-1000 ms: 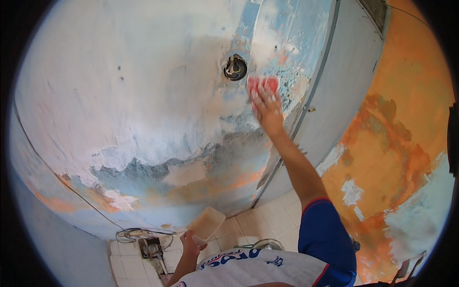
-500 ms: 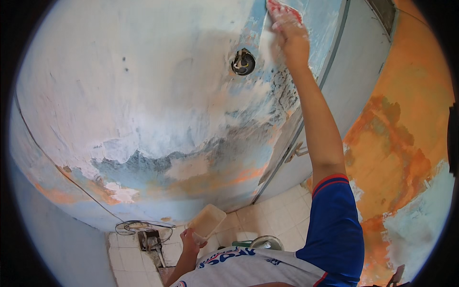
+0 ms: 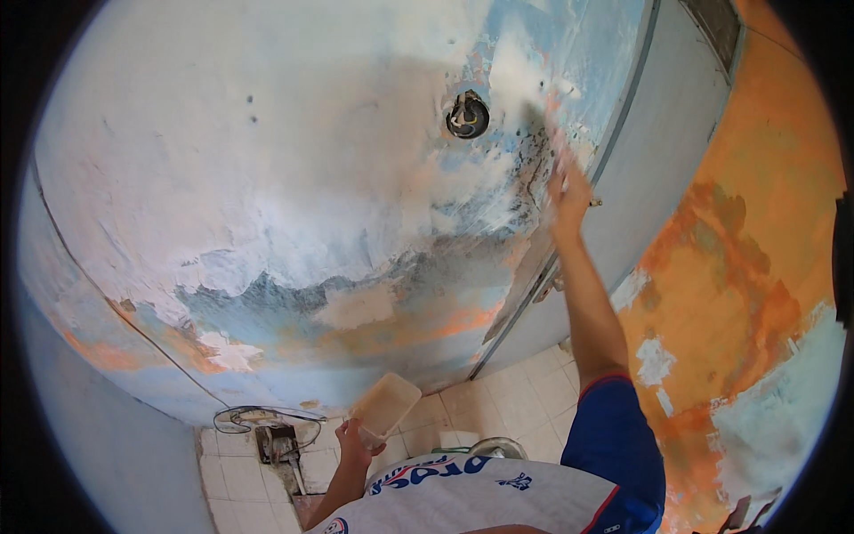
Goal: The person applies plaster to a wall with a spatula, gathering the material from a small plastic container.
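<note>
My right hand [image 3: 572,194] is raised at the right side of the patchy wall [image 3: 311,169], its fingers closed round a red putty spreader [image 3: 557,133] smeared with white. Motion blurs the tool, so I cannot tell whether its edge touches the wall. White filler lies on the blue paint just above it. Low in front of me, my left hand [image 3: 354,440] grips the side of a translucent rectangular plastic tub [image 3: 390,406], which is tilted. Its inner walls look whitish.
A round electrical box [image 3: 468,116] with wires sits in the wall. To the right stands a grey door [image 3: 654,142] with its frame. Below are a coiled cable [image 3: 258,416], an opened socket recess [image 3: 280,445], floor tiles [image 3: 511,400] and a round metal-rimmed container [image 3: 500,449]. An orange wall [image 3: 756,205] rises at far right.
My right hand has come down the wall with the spreader, from the top edge to beside the door frame. White filler now shows above it. My left hand still holds the tub.
</note>
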Demonstrator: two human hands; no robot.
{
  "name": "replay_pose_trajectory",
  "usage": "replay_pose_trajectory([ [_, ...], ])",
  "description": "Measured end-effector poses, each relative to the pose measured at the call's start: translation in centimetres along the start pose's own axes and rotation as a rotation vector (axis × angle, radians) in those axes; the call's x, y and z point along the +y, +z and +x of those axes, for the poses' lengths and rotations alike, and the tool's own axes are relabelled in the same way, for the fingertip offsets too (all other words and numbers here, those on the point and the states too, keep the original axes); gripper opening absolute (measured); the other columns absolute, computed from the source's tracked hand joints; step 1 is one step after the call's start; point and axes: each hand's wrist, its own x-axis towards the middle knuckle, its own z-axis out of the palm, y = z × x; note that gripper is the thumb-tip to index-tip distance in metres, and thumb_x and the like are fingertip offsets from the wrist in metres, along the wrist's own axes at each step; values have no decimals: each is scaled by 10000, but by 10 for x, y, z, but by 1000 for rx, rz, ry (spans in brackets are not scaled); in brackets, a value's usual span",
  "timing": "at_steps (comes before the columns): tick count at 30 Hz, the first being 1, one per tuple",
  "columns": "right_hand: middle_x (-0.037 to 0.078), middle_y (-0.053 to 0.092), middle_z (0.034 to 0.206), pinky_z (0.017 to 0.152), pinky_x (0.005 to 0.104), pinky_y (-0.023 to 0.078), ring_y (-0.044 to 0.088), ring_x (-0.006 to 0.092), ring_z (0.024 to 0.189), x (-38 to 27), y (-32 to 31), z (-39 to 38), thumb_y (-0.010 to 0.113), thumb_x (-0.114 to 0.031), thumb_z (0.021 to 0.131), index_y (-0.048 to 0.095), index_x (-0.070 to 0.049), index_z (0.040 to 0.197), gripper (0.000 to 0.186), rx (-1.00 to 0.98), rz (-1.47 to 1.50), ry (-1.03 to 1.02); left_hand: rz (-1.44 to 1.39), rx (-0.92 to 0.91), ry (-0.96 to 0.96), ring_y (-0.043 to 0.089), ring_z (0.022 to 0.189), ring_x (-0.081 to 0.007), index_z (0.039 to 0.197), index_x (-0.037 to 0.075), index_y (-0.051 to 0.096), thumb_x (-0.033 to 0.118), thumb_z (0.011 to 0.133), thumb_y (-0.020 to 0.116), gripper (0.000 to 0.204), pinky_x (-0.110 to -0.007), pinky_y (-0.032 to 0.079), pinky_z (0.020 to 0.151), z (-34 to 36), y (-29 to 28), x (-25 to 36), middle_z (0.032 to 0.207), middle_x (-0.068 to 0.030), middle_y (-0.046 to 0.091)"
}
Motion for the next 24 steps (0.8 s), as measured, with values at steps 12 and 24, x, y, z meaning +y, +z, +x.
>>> replay_pose_trajectory([
  [12,46,518,1504,1198,482,285,435,233,1426,9,47,98,716,-52,760,582,-237,1409,688,-280,-479,-541,3,66,66,475,1173,-407,1336,235,250,370,853,665,651,-662,460,806,-9,-7,9,1388,-162,374],
  [24,100,607,1390,1090,420,436,556,366,1269,-3,-1,99,555,62,810,626,-141,1345,576,46,-267,-420,4,-19,82,483,1172,-405,1351,214,234,377,841,688,702,-656,461,801,-8,-8,7,1394,-167,370],
])
